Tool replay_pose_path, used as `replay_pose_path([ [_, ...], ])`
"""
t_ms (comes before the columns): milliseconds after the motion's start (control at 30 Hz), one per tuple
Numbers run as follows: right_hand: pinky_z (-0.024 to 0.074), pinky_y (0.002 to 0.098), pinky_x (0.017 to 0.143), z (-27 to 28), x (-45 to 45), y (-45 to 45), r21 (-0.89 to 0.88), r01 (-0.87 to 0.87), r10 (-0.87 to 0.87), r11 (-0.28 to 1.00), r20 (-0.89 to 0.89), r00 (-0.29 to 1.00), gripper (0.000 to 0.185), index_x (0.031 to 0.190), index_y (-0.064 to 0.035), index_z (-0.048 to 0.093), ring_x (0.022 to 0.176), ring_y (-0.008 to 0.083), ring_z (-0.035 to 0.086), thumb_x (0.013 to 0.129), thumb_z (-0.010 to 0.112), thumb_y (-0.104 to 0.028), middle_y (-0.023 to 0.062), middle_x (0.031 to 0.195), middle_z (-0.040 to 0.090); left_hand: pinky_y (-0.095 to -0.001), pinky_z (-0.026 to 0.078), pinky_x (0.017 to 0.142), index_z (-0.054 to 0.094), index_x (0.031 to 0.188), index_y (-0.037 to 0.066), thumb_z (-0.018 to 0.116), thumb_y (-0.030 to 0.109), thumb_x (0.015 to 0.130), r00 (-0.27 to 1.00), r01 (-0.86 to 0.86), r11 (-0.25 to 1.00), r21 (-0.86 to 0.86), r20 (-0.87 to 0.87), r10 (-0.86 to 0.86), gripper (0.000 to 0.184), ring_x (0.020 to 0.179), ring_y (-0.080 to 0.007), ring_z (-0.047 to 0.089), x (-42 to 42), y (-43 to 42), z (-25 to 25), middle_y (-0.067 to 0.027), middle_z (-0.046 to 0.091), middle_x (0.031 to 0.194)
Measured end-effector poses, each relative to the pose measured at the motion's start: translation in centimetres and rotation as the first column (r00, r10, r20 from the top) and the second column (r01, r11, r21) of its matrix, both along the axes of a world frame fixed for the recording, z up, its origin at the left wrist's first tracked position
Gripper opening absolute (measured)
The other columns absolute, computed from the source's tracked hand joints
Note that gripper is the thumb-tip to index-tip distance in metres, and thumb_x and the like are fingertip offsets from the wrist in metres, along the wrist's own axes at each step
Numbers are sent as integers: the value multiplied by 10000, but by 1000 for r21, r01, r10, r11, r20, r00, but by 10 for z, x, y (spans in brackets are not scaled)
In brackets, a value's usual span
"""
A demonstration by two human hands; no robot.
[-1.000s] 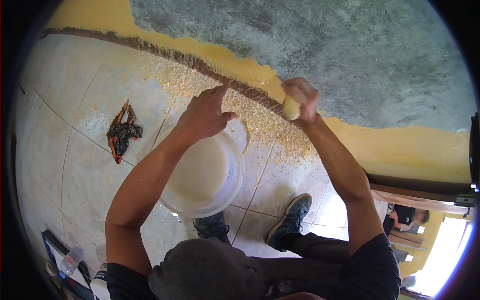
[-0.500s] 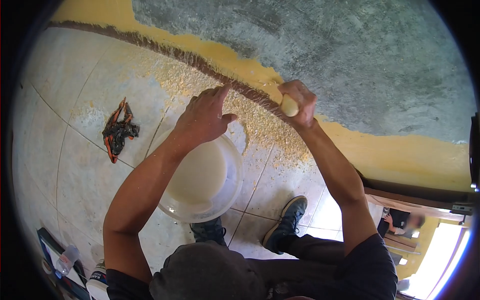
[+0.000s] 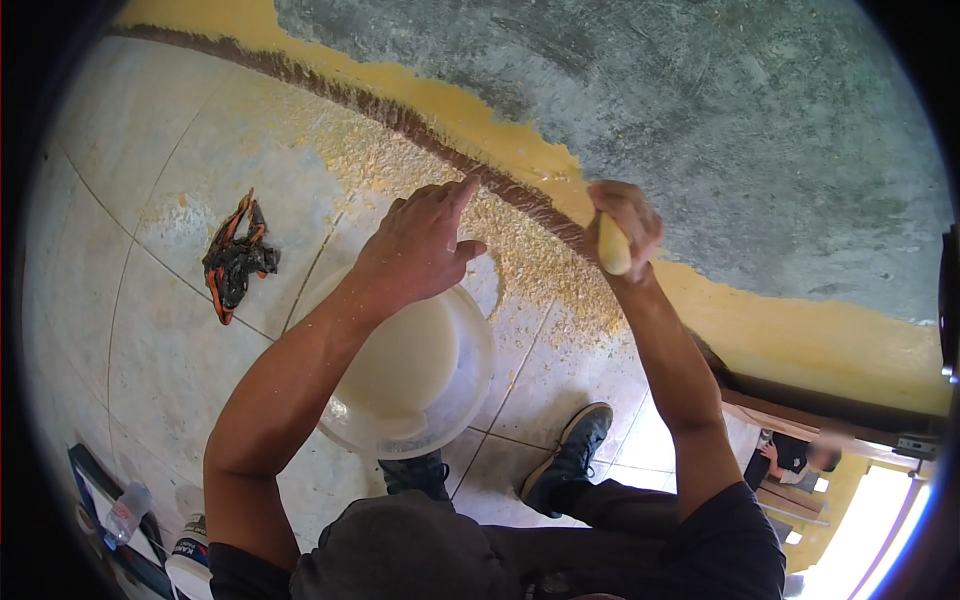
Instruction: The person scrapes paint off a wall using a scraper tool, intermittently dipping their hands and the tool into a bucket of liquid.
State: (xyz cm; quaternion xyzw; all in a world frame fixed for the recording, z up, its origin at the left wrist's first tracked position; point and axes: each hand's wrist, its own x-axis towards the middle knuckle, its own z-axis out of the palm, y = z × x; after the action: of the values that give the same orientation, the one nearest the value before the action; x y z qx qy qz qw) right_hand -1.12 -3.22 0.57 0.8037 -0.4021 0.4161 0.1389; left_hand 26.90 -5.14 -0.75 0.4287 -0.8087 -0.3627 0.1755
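My right hand is wrapped round a pale yellow handle beside the wall; whatever is at the handle's far end is hidden. The wall shows yellow paint low down and bare grey surface beyond it. Over the rim of a white tub of milky liquid, my left hand is held with thumb and index finger apart and nothing in it. Pale yellow flakes cover the floor along the brown wall base.
A dark and orange crumpled cloth lies on the tiles at left. At lower left are a clear bottle, a white container and a dark frame. Another person is by a doorway at lower right. My shoes are near the tub.
My right hand has moved slightly right and down in view, still round the handle. My left hand has shifted a little to the right. The view has tilted slightly.
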Motion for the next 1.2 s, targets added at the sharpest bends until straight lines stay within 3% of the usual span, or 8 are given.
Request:
replay_pose_path([
  [167, 584, 408, 589, -17, 4, -3, 181, 49, -27, 982, -119, 993, 180, 865, -50, 678, 810, 301, 732, 695, 720, -91, 135, 883, 710, -482, 386, 1115, 401, 1498, 49, 731, 252, 899, 1000, 22, 998, -58, 1, -22, 713, 1339, -381, 490, 0, 0, -9, -218, 532, 1431],
  [367, 641, 375, 650, -11, -11, -5, -42, -93, 93, 995, 0, 996, 44, 858, -33, 686, 786, 295, 740, 848, 685, -76, 146, 890, 730, -480, 386, 1116, 405, 1492, 48, 735, 239, 898, 999, 34, 999, -37, -4, -34, 707, 1339, -377, 492, 0, 0, -3, -217, 537, 1426],
  [500, 623, 361, 604, -4, 1, 1, 266, 93, -87, 960, -34, 996, 107, 873, -26, 680, 764, 265, 737, 782, 669, 30, 136, 859, 722, -478, 390, 1114, 404, 1492, 49, 733, 231, 898, 999, 38, 998, -41, -2, -38, 703, 1340, -377, 490, 1, 0, -4, -216, 533, 1431],
  [633, 592, 329, 550, 18, -10, 16, -68, 42, -44, 997, -18, 999, 142, 847, -37, 664, 746, 241, 729, 755, 643, 69, 128, 872, 721, -478, 393, 1113, 408, 1489, 52, 735, 226, 896, 999, 32, 997, -64, -23, -34, 699, 1340, -377, 489, 2, 2, -5, -216, 532, 1432],
  [700, 597, 304, 553, 24, -16, 25, -43, 177, -180, 983, -67, 981, 136, 843, -43, 667, 761, 235, 730, 747, 654, 53, 125, 882, 722, -478, 394, 1113, 410, 1488, 53, 734, 226, 896, 999, 40, 997, -72, -20, -42, 697, 1340, -377, 489, 1, 1, -5, -215, 531, 1434],
  [833, 599, 351, 617, 13, -19, 28, 54, 85, -75, 995, -168, 983, 172, 849, -28, 657, 795, 273, 733, 706, 665, 66, 129, 894, 717, -479, 397, 1107, 404, 1494, 56, 735, 229, 895, 999, 39, 998, -58, -6, -40, 705, 1330, -386, 495, 0, 2, -4, -213, 532, 1431],
  [1067, 602, 391, 658, 6, -31, 30, 83, 129, -131, 988, 22, 991, 231, 870, -17, 660, 825, 300, 737, 665, 643, 88, 139, 868, 714, -480, 402, 1098, 411, 1490, 53, 740, 223, 892, 1000, 13, 999, -32, -19, -14, 704, 1314, -396, 504, 1, 0, 0, -223, 536, 1418],
  [1200, 611, 328, 634, 12, -22, 28, 74, 81, -69, 994, -151, 986, 226, 823, 2, 632, 777, 281, 744, 713, 631, 200, 150, 833, 721, -478, 401, 1099, 417, 1486, 52, 740, 215, 891, 999, 2, 998, -60, -35, -4, 697, 1314, -394, 505, 1, 1, -5, -223, 537, 1418],
])
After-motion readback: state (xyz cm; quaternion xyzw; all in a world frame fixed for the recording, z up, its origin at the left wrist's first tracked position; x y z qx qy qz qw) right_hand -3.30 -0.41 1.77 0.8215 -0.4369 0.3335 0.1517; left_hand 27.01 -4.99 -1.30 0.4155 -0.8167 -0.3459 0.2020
